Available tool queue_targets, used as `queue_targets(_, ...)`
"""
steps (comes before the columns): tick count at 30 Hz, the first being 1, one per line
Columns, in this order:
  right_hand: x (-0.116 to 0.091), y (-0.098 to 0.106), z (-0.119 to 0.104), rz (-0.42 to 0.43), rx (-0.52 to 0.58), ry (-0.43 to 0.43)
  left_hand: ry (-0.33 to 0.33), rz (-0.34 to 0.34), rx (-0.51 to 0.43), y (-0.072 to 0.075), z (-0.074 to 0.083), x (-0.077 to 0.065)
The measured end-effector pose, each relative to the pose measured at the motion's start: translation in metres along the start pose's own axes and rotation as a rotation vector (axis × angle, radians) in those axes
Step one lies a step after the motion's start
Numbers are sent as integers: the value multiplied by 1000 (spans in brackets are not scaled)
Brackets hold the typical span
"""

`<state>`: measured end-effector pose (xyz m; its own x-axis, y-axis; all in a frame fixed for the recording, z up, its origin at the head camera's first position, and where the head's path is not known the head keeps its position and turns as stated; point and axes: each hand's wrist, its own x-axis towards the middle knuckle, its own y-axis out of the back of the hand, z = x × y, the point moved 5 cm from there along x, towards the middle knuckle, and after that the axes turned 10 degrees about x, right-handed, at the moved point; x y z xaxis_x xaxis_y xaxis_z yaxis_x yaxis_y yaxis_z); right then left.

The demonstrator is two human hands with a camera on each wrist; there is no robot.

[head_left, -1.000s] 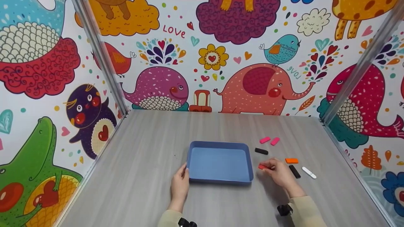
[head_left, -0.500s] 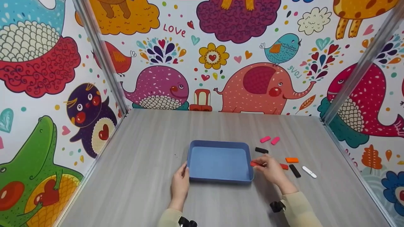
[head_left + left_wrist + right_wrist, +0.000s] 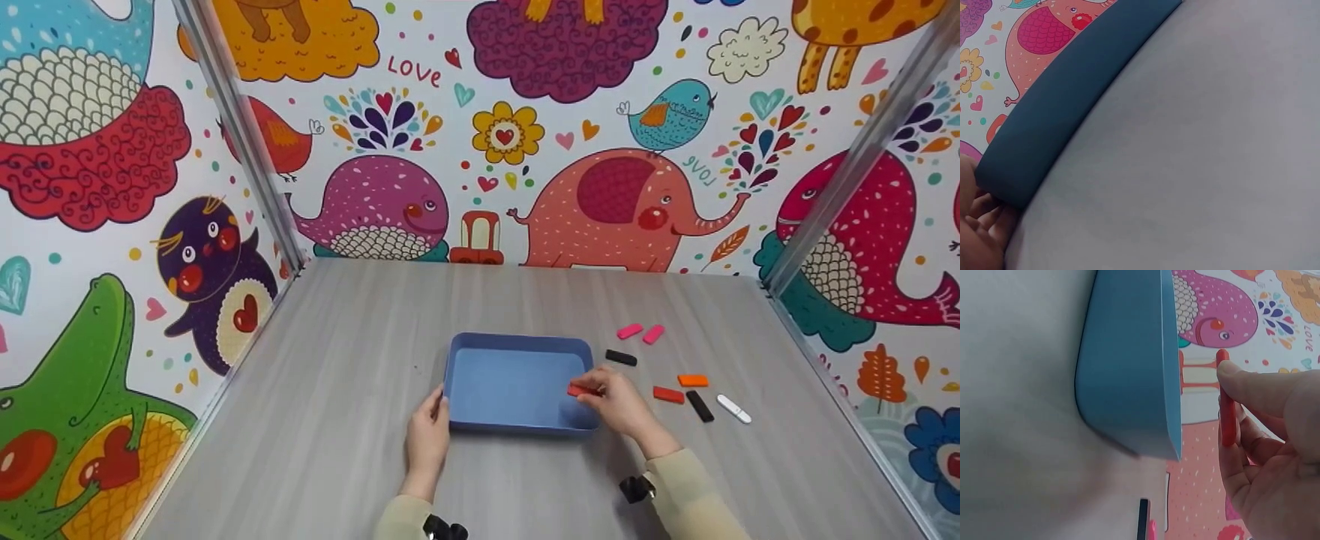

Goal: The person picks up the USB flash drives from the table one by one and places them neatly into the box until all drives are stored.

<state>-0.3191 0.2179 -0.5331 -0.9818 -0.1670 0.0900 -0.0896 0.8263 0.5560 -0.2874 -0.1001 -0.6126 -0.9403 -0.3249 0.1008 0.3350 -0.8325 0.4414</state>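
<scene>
A shallow blue tray (image 3: 517, 386) lies on the table with its left wall gripped by my left hand (image 3: 427, 442). In the left wrist view, the fingers of my left hand (image 3: 985, 225) lie at the end of the tray wall (image 3: 1055, 107). Over the right part of the tray, my right hand (image 3: 619, 401) pinches a small red stick (image 3: 581, 390), shaped like a USB drive. The right wrist view shows this red stick (image 3: 1228, 402) upright between thumb and fingers, beyond the tray's rim (image 3: 1171, 382). Nothing lies in the visible part of the tray.
Right of the tray lie similar small sticks: two pink ones (image 3: 630, 331), a black one (image 3: 621, 358), another black one (image 3: 700, 406), an orange one (image 3: 692, 380), a red one (image 3: 668, 394) and a white one (image 3: 733, 409). Patterned walls (image 3: 510, 187) enclose the table.
My right hand has moved left with the red stick, from beside the tray to over its right part. The other red stick has come into view. My left hand stays at the tray.
</scene>
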Motion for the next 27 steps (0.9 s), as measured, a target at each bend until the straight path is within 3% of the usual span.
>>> queue_targets(7, 5, -17, -12, -36, 18, 119, -11, 23, 21, 1, 1, 1)
queue_targets(27, 17, -61, -38, -142, 43, 194, -19, 17, 15, 1, 1, 1)
